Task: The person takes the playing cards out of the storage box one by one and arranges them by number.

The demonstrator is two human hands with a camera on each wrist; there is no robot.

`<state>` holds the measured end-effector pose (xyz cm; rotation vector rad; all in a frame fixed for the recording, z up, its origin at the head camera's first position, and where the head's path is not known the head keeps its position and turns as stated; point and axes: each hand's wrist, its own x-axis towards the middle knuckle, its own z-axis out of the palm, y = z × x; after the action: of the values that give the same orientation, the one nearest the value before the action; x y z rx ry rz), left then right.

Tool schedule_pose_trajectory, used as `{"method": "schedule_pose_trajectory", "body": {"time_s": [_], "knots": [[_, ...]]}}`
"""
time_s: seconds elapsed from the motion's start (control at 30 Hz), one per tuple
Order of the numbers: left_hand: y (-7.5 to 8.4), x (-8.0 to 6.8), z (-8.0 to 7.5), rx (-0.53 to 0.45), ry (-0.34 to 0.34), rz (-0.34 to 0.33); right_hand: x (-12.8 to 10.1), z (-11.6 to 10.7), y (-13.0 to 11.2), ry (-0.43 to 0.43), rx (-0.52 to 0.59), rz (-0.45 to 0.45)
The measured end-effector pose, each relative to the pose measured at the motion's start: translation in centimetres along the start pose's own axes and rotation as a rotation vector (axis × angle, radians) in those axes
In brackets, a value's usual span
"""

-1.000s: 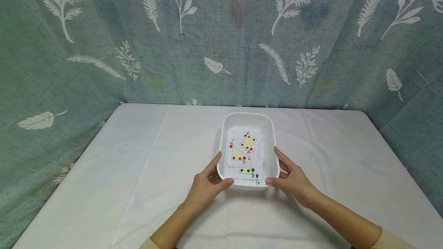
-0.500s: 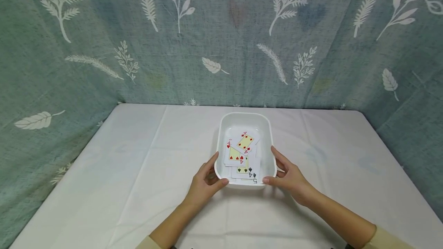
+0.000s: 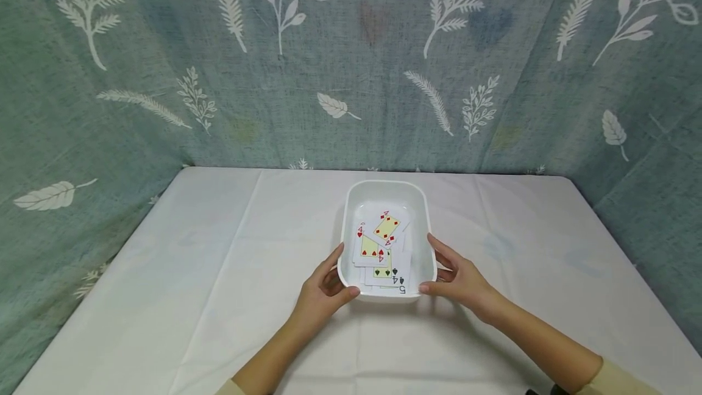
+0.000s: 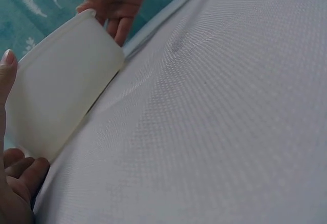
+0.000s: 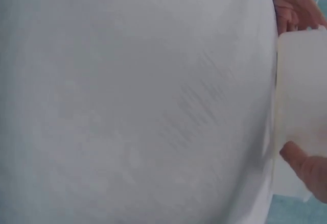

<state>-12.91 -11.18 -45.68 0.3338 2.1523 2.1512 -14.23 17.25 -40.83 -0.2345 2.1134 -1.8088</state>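
Observation:
A white plastic tub (image 3: 386,189) with rounded corners sits over the white cloth. Several playing cards (image 3: 382,255) lie overlapping inside it, among them fours of diamonds, hearts and spades, with a five of spades partly covered. My left hand (image 3: 319,297) holds the tub's near left corner, its thumb at the front rim and fingers along the side. At the near right corner my right hand (image 3: 465,285) grips in the same way. The left wrist view shows the tub's outer wall (image 4: 66,76) close down on the cloth, with fingers (image 4: 33,175) curled at its lower edge.
The white tablecloth (image 3: 263,230) has creases and spreads around the tub on all sides. Behind the table's far edge and at both sides hangs a green-blue curtain (image 3: 351,133) with white leaf prints.
The whole head view has shifted slightly, so everything appears a little further left. Both hands keep their hold on the tub, and the cards lie as before.

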Motion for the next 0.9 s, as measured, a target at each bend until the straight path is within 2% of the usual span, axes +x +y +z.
{"method": "schedule_pose_trajectory", "body": {"time_s": [0.1,0.23,0.43,0.67,0.9], "knots": [[0.1,0.0,-0.1,-0.009,-0.005,-0.006,-0.1,-0.1,-0.3,0.018,-0.096,-0.049],[0.3,-0.1,-0.1,-0.014,-0.011,-0.001,-0.1,-0.2,-1.0,0.089,-0.242,-0.106],[0.3,-0.2,-0.1,-0.001,-0.032,0.021,0.2,-0.8,-2.4,0.189,-0.392,-0.122],[0.2,-0.2,-0.1,0.046,-0.042,0.047,1.2,-1.9,-3.6,0.214,-0.454,-0.152],[0.1,-0.2,-0.1,0.057,-0.034,0.041,3.1,-2.7,-5.5,0.2,-0.591,-0.208]]}}
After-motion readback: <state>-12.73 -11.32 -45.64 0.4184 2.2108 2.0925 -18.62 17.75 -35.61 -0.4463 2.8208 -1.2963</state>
